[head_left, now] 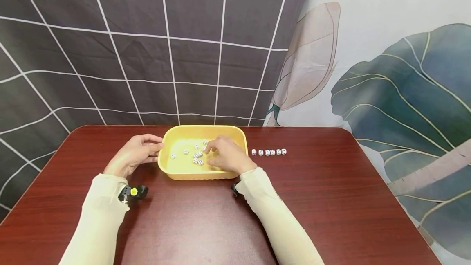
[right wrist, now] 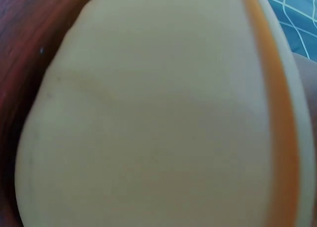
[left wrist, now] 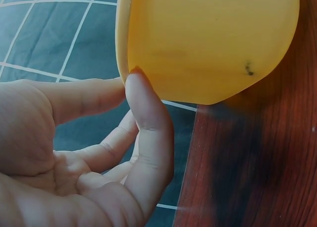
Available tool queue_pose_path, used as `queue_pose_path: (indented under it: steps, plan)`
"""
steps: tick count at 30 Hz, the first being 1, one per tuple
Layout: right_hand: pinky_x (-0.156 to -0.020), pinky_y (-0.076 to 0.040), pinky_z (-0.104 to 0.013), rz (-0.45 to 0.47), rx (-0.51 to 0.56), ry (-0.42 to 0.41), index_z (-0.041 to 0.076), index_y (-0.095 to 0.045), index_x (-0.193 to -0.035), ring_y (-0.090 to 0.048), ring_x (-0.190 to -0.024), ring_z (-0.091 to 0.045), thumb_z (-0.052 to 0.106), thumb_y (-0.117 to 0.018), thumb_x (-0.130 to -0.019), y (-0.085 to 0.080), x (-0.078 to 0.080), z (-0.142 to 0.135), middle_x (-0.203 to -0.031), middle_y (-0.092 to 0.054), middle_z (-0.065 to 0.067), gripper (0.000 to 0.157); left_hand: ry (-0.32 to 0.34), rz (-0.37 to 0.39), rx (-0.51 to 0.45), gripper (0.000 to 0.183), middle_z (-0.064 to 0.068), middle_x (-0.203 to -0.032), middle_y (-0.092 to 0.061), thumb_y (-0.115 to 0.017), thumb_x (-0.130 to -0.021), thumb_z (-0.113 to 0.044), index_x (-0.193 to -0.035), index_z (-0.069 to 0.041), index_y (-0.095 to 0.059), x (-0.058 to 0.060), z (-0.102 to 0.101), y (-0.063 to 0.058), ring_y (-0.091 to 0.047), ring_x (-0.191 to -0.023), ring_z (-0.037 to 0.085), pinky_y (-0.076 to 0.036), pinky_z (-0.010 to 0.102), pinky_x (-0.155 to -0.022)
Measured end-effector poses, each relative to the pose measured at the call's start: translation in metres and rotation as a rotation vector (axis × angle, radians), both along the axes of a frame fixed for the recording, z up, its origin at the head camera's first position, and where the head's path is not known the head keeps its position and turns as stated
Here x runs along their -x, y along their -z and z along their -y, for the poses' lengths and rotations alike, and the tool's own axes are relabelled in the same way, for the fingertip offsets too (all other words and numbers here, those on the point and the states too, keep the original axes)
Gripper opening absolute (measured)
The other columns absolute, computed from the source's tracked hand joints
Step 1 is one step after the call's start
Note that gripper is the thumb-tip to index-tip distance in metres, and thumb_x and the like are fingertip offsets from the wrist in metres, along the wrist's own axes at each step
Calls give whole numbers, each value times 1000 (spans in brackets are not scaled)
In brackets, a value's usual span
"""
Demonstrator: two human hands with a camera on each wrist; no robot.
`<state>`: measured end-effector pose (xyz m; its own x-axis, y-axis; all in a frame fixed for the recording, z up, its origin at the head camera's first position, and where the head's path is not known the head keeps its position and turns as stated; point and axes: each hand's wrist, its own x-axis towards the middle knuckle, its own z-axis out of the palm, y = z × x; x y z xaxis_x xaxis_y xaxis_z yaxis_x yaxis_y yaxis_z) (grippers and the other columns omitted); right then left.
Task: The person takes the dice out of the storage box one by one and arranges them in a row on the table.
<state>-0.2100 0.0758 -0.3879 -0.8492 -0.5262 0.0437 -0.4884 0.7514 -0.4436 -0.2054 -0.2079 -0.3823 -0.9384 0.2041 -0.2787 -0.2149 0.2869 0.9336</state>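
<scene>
A yellow plastic basin [head_left: 170, 169] sits near the table's far edge, with several white dice [head_left: 186, 151] scattered on its floor. My left hand [head_left: 134, 154] pinches the left rim between fingertips, as the left wrist view shows with the hand [left wrist: 143, 138] at the basin wall [left wrist: 208, 49]. Reaching over the near right rim, my right hand [head_left: 228, 154] is inside the basin, thumb and index finger parted beside the clustered dice [head_left: 198, 161]. In the right wrist view the basin's outer wall [right wrist: 148, 113] fills the picture and hides most of that hand.
Right of the basin, a row of several dice [head_left: 267, 152] lies on the dark red wooden table [head_left: 331, 199]. Behind the table hangs a dark cloth with a white grid [head_left: 195, 64], joined on the right by a leaf-patterned curtain [head_left: 404, 81].
</scene>
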Motion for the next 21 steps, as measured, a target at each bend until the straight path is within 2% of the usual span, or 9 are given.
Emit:
queue_pose_path:
  steps: [9, 16, 21]
  plan:
    - [-86, -52, -30, 37, -9, 13, 15, -78, -101, -62, -97, -20, 9, -79, -79, 6, 1, 11, -103, -69, -9, 23, 1, 7, -5, 45, -9, -86, -67, -59, -102, -13, -137, 12, -45, 1, 0, 1, -65, -74, 4, -59, 20, -71]
    - [-84, -51, -29, 42, -46, 18, 16, -78, -103, -60, -95, -17, 12, -81, -82, 9, 4, 15, -103, -72, -3, 21, 2, 5, 4, 45, -10, -85, -67, -58, -103, -12, -138, 12, -44, 2, 1, 2, -63, -74, 4, -59, 20, -70]
    - [-82, -49, -26, 28, -48, 2, 17, -80, -101, -58, -92, -16, 7, -80, -81, 12, 5, 19, -103, -76, 1, 22, 4, -3, 18, 45, -10, -84, -67, -58, -102, -11, -138, 13, -44, 2, 0, 2, -63, -75, 4, -59, 20, -71]
